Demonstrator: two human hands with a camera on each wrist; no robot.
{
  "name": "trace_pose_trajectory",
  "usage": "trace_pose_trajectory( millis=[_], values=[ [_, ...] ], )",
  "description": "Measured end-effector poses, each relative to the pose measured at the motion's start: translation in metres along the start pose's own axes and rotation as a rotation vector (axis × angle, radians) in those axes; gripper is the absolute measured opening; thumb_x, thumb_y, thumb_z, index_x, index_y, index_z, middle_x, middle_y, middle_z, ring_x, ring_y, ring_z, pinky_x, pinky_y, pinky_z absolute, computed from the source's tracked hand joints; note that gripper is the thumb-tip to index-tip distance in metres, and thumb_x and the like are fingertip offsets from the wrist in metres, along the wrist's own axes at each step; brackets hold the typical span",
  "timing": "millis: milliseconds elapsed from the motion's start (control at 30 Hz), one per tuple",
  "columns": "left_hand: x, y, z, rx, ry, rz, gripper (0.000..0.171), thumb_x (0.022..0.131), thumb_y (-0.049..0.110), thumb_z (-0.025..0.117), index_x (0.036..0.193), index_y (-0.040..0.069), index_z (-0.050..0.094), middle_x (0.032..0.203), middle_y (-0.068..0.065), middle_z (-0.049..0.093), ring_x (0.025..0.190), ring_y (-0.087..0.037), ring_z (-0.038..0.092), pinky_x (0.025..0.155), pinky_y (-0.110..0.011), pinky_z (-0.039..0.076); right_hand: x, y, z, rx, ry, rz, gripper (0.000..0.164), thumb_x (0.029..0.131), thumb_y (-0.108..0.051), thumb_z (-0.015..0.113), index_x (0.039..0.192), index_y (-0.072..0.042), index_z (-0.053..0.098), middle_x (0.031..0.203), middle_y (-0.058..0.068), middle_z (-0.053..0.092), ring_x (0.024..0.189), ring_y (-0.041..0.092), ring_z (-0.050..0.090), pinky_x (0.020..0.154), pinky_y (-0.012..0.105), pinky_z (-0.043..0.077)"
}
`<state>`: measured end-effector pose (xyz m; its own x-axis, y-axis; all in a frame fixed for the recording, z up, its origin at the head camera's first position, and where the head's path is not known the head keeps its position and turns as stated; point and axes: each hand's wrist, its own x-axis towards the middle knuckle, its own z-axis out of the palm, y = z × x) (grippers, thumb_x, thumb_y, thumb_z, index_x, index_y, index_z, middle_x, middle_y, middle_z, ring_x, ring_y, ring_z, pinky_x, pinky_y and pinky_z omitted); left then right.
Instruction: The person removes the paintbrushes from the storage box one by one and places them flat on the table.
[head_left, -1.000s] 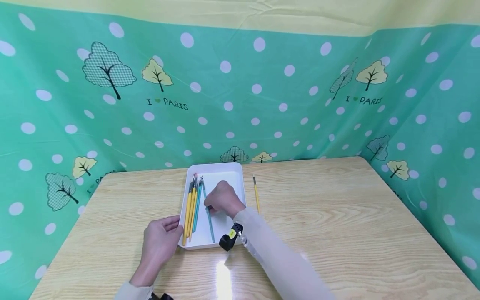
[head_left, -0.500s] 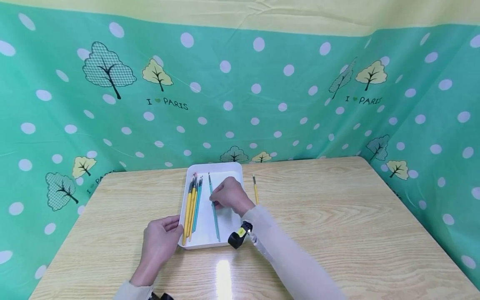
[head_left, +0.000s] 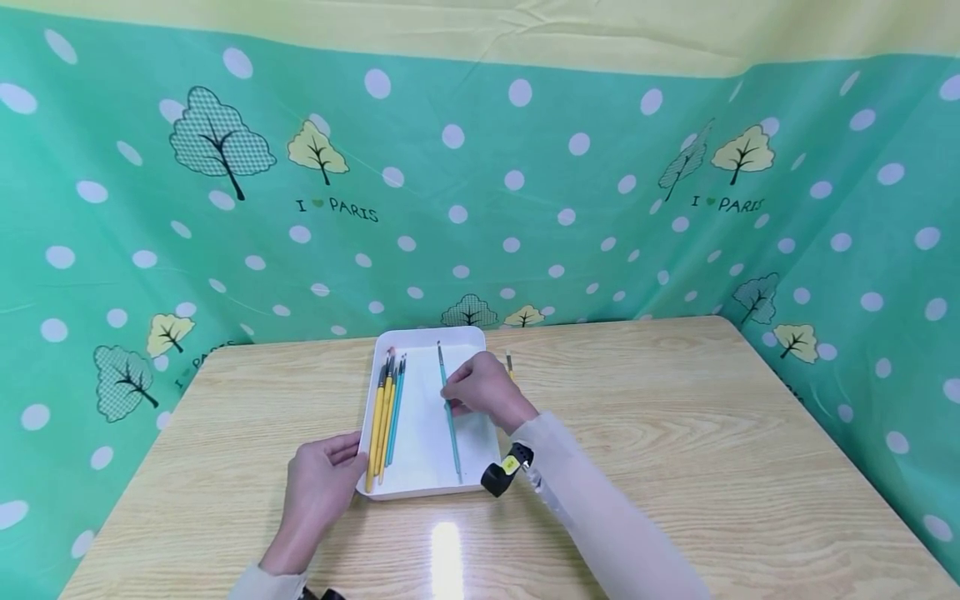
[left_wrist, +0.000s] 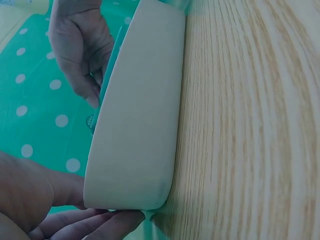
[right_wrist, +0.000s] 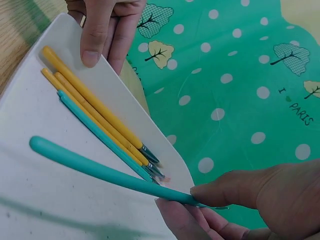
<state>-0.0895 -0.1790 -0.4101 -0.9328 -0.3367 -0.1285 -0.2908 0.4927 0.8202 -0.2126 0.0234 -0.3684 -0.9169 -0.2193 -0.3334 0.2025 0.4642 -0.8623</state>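
A white tray (head_left: 422, 485) stands on the table, with yellow paintbrushes (head_left: 378, 425) and teal paintbrushes (head_left: 395, 412) side by side along its left wall, bristles toward the far end. My left hand (head_left: 324, 483) grips the tray's near left side; in the right wrist view its thumb (right_wrist: 94, 42) lies over the rim and the fingers stay outside. Between thumb and fingers my right hand (head_left: 486, 390) pinches a slim teal paintbrush (head_left: 452, 433) over the tray's right half. In the right wrist view this brush's rounded handle end points away from the hand.
A yellow paintbrush (head_left: 510, 363) lies on the wooden table (head_left: 675, 450) beyond the tray's right side, partly hidden behind my right hand. A green dotted curtain (head_left: 480, 200) hangs along the table's back edge.
My right hand has moved right with the teal paintbrush, away from the row of brushes and across the tray. The left hand has kept its grip on the tray.
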Motion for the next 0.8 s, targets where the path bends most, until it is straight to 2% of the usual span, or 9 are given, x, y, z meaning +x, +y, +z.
trace_pose_trajectory(
  millis=[300, 500, 800],
  values=[
    [0.001, 0.000, -0.002, -0.004, 0.001, -0.014, 0.035, 0.093, 0.006, 0.065, 0.125, -0.006, 0.068, 0.120, -0.027, 0.071, 0.111, -0.038, 0.072, 0.076, -0.028, 0.067, -0.002, 0.007, -0.018, 0.002, 0.010, -0.006, 0.006, 0.091, -0.003, 0.073, 0.095, -0.001, 0.070, 0.095, 0.013, 0.071, 0.077, 0.020, 0.074, 0.072, 0.030, 0.068],
    [0.001, 0.000, -0.002, -0.006, 0.001, -0.019, 0.035, 0.093, 0.006, 0.066, 0.125, -0.006, 0.068, 0.120, -0.026, 0.072, 0.112, -0.038, 0.072, 0.076, -0.027, 0.067, -0.004, 0.011, -0.031, 0.007, 0.032, 0.011, 0.008, 0.091, -0.002, 0.072, 0.098, 0.001, 0.069, 0.100, 0.015, 0.070, 0.081, 0.021, 0.073, 0.069, 0.025, 0.067],
    [0.001, 0.000, 0.000, -0.004, 0.000, -0.003, 0.035, 0.092, 0.005, 0.065, 0.126, -0.006, 0.067, 0.121, -0.027, 0.071, 0.111, -0.039, 0.072, 0.079, -0.029, 0.067, -0.005, 0.023, -0.049, 0.001, 0.067, 0.016, 0.010, 0.092, -0.002, 0.071, 0.100, 0.002, 0.069, 0.106, 0.015, 0.069, 0.086, 0.020, 0.072, 0.078, 0.032, 0.068]
  ],
)
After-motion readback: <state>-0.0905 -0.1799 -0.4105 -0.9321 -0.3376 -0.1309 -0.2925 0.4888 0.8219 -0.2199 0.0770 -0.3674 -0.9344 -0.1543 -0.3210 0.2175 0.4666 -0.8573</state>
